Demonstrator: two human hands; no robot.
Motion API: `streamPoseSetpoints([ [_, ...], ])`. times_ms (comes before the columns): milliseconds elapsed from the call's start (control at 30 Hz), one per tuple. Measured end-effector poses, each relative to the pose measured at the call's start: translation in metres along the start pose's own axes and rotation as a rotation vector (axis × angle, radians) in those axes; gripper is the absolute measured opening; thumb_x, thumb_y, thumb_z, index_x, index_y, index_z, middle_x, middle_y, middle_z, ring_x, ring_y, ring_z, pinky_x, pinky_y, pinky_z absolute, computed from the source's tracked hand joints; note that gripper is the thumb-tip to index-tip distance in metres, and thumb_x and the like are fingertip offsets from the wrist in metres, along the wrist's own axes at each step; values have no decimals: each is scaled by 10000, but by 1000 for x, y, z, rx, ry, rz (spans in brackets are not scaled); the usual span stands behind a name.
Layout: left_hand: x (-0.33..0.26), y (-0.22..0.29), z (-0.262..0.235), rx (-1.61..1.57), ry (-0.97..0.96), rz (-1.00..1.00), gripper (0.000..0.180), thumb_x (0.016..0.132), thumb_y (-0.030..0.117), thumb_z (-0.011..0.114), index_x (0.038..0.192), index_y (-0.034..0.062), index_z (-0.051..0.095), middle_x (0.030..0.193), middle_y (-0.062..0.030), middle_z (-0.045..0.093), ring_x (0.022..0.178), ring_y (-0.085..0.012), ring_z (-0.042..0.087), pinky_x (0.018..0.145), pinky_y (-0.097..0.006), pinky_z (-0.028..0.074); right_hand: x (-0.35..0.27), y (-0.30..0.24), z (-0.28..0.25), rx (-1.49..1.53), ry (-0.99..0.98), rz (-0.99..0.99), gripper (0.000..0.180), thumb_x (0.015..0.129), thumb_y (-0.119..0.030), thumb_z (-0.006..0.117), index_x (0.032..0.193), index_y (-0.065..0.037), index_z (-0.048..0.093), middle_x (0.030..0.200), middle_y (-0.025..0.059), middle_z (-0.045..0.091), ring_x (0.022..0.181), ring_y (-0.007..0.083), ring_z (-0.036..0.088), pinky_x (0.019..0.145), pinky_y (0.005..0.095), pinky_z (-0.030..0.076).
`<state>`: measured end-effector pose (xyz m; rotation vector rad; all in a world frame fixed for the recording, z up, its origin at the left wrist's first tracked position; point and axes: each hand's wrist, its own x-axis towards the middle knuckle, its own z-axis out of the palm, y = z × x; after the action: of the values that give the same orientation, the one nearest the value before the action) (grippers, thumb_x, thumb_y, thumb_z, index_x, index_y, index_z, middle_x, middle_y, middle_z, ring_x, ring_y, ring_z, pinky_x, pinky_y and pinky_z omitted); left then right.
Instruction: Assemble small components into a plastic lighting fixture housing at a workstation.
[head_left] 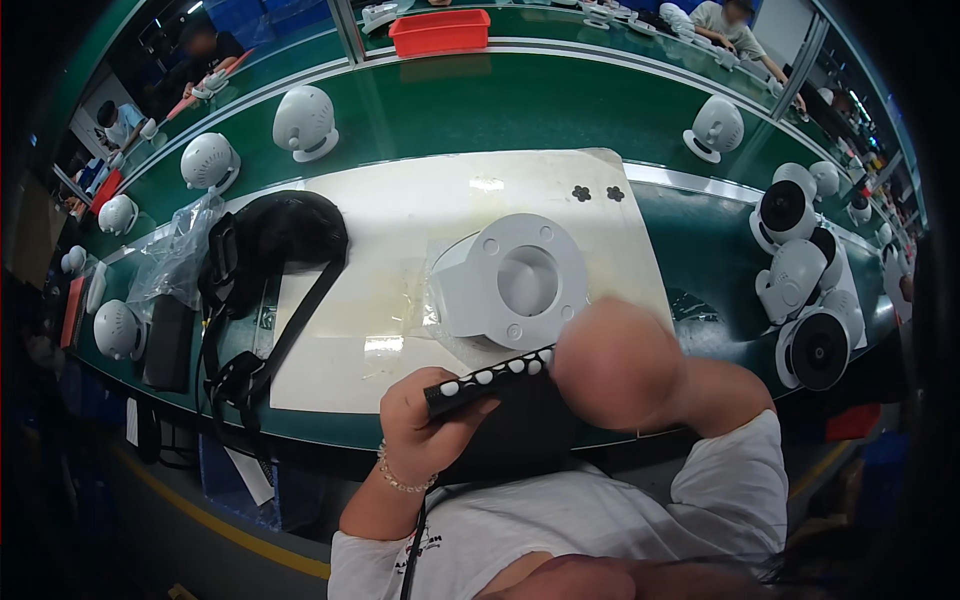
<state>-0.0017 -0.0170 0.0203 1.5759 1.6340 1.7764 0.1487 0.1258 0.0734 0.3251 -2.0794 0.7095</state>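
Closed around the lower left end of a black strip point(487, 381) with a row of white round pads is my left hand point(420, 415). My right hand point(618, 365) is at the strip's other end, smeared by motion, so its fingers cannot be made out. Just beyond the strip lies a white plastic housing point(470, 290) with a round, ring-shaped base point(567, 275) facing up. It rests on a white board point(380, 240). Two small black flower-shaped pieces point(581, 194) point(616, 194) are on the board's far right.
A black strapped bag point(290, 228) and clear plastic wrap point(175, 250) lie to the left. White rounded devices point(305, 122) stand along the green bench point(430, 110), several clustered at the right point(800, 275). A red tray point(440, 33) sits at the back. People work farther off.
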Motion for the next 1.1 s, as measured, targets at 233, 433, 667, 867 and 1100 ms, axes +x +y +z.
streamPoseSetpoints([
  [233, 7, -11, 6, 50, 19, 239, 269, 584, 22, 758, 782, 8, 576, 1150, -189, 490, 721, -203, 583, 599, -264, 487, 19, 50, -11, 186, 190, 510, 538, 755, 54, 530, 1233, -97, 335, 1002, 59, 462, 808, 104, 521, 686, 232, 387],
  [433, 3, -21, 4, 70, -20, 247, 293, 582, -1, 746, 800, 0, 549, 1191, -218, 477, 721, -194, 593, 586, -260, 481, 18, 47, -12, 45, 120, 510, 533, 761, 52, 529, 1231, -108, 337, 1022, 66, 510, 842, 130, 558, 684, 254, 409],
  [667, 3, -25, -2, 125, -2, 279, 295, 573, -11, 742, 780, 2, 532, 1182, -229, 486, 593, -184, 585, 552, -260, 475, 23, 27, -9, -543, -255, -41, 615, 595, 32, 624, 1170, -132, 479, 1059, 91, 558, 955, 274, 554, 707, 337, 428],
  [867, 2, -27, -6, 116, -10, 284, 255, 583, -5, 734, 751, -5, 542, 1181, -222, 492, 589, -183, 584, 534, -261, 466, 38, 36, -1, -294, -149, 276, 653, 729, 39, 584, 1269, -76, 237, 939, 92, 544, 1013, 237, 502, 852, 358, 367],
  [1100, 1, -28, -10, 116, -5, 252, 246, 573, 6, 736, 735, 2, 550, 1170, -215, 504, 613, -206, 589, 552, -277, 469, 56, 35, 20, 131, -135, 761, 551, 790, 2, 545, 1256, -64, 259, 902, 71, 530, 1057, 211, 488, 863, 326, 383],
])
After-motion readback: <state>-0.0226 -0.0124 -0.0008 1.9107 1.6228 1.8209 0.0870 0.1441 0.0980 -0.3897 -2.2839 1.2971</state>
